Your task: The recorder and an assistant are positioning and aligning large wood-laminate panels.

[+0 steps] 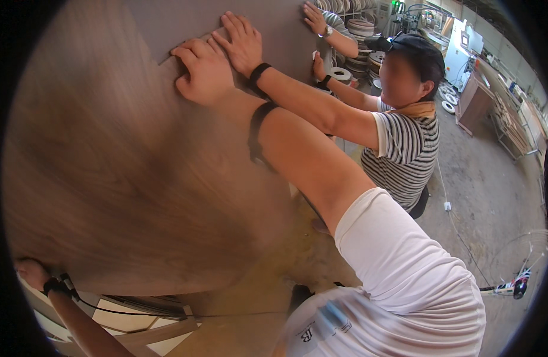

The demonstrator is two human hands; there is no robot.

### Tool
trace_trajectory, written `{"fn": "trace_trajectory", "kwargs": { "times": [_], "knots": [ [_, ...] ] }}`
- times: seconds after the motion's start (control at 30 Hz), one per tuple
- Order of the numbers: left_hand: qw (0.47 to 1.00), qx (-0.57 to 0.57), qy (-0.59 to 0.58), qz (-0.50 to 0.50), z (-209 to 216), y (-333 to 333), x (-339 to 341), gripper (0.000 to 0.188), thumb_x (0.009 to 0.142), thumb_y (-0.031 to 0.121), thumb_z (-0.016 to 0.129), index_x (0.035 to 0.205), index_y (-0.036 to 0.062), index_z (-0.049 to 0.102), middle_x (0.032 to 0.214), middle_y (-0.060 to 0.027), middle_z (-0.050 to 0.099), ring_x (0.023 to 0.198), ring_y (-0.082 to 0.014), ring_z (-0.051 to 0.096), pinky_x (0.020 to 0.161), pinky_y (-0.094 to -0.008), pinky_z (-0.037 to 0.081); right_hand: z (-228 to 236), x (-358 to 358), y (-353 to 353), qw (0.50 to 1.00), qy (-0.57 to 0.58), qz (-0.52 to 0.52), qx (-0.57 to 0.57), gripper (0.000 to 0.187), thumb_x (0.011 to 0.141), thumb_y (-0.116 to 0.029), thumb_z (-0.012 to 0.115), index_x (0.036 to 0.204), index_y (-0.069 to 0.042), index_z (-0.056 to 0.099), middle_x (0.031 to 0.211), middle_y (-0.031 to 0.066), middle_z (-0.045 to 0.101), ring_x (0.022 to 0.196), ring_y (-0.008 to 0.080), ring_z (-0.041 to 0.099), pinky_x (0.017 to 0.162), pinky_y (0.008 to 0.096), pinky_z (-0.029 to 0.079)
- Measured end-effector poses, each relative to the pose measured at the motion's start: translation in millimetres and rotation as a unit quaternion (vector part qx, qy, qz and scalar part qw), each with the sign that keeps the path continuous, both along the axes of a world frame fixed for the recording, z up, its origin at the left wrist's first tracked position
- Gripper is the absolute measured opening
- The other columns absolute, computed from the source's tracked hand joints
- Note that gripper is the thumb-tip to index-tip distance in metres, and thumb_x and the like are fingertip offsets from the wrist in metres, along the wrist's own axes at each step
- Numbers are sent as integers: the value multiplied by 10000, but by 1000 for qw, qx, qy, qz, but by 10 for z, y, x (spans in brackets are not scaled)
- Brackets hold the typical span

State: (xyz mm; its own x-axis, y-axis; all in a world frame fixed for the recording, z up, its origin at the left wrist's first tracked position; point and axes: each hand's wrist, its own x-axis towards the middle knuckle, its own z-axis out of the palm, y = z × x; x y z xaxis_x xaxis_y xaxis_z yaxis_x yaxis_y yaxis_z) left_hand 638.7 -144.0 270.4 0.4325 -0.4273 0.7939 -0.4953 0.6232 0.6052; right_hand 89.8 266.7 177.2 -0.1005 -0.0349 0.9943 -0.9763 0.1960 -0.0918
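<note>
A large brown wood-grain board [125,178] fills the left of the head view. At its upper edge my right hand [207,74] is closed, fingers bent over the rim and thumb to the side. My left hand [33,275] grips the board's lower left corner, its fingertips mostly hidden. Beyond the upper edge lies a darker grey-brown board surface [184,21]. Right beside my right hand, a co-worker's hand [244,44] lies on the boards with fingers spread. That person's other hand [319,66] is by the far edge.
The co-worker in a striped shirt [402,154] stands close on my right. Another person's hand with a watch [314,18] touches the far edge. Rolls of edging [360,28] stand behind. A cable [455,223] crosses the concrete floor. Cut panels [125,315] lie below the board.
</note>
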Motion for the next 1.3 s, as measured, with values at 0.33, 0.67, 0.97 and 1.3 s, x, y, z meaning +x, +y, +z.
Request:
{"fn": "trace_trajectory", "kwargs": {
  "times": [0.33, 0.67, 0.97, 1.3],
  "knots": [
    [999, 32, -37, 1, 98, -242, 249, 846, 1143, 615, 304, 1497, -91, 608, 1537, -329, 613, 1367, -533, 605, 1160, -557, 483, 15, 38, -36, 1000, 6, 7, -6, 507, 764, -150, 710, 1268, -101, 741, 1327, 88, 689, 1294, 332, 637, 1243, 599, 411],
    [989, -24, -104, 103, -43, -735, 388, 604, 1164, 386, 342, 1398, -45, 694, 1285, -345, 732, 1223, -513, 684, 1057, -540, 555, 17, 62, -88, 1000, 12, 16, -16, 510, 765, -175, 711, 1268, -101, 748, 1314, 99, 705, 1294, 337, 630, 1253, 595, 388],
    [998, 53, -19, 38, 73, -39, 133, 793, 1120, 601, 330, 1422, -37, 692, 1498, -316, 645, 1368, -524, 595, 1165, -545, 486, -14, 48, -35, 999, 29, 8, -32, 492, 750, -149, 712, 1238, -93, 746, 1275, 108, 704, 1248, 329, 650, 1221, 572, 403],
    [999, 40, -16, 20, -97, -416, 256, 794, 1117, 623, 372, 1480, -22, 662, 1504, -284, 657, 1356, -508, 613, 1169, -526, 487, -72, 31, 32, 1000, 23, 0, -17, 490, 760, -154, 717, 1246, -95, 744, 1284, 104, 698, 1253, 333, 645, 1213, 574, 423]
  ]
}}
